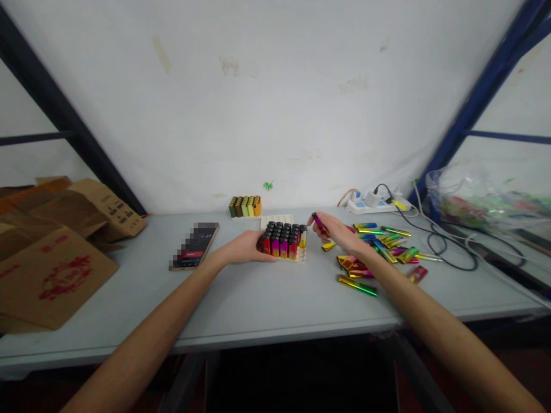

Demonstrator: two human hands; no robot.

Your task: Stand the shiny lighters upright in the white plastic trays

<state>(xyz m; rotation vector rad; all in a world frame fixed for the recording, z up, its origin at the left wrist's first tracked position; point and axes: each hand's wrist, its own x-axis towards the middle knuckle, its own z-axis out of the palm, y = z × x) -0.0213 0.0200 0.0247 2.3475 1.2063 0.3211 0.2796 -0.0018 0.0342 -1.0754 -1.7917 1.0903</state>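
Note:
A white tray (302, 257) holds upright lighters (283, 244) in rows, with shiny red, purple and orange bodies and black tops. Its right end shows bare slots at the front and one yellow lighter behind them. My left hand (246, 246) grips the tray's left end, thumb in front. Just right of the tray, my right hand (338, 229) pinches a purple lighter (319, 222), held tilted above the table. Beneath and beyond my right forearm lies a loose pile of shiny lighters (385, 249) in gold, green, blue and red.
Behind the tray lies another white tray (275, 219); a block of green and yellow lighters (245, 206) stands by the wall. A phone (196, 246) and cardboard boxes (55, 269) are left. A power strip (374, 202), cables (451, 252) and plastic bag (465, 186) are right.

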